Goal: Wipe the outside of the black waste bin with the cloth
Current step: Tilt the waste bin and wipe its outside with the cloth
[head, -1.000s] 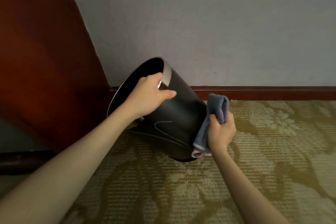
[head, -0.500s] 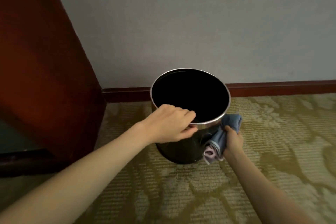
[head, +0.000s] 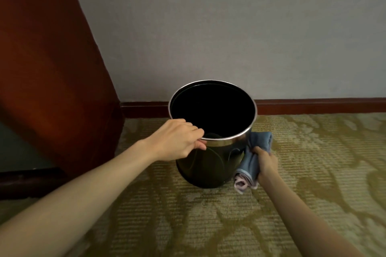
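The black waste bin (head: 208, 165) stands upright on the carpet, its silver rim and dark inside facing me. My left hand (head: 177, 140) pinches the near left part of the rim, fingers curled over the edge. My right hand (head: 266, 162) grips a bunched blue cloth (head: 253, 152) with a pale pink end, held against the bin's lower right side.
A patterned green-gold carpet (head: 229, 215) covers the floor. Behind the bin runs a grey wall (head: 229, 37) with a dark red skirting board (head: 313, 106). A tall red-brown wooden panel (head: 52, 69) stands close on the left.
The bin went from tilted on its side to standing upright. My left hand stayed on the rim, and my right hand with the cloth dropped to the bin's lower right side.
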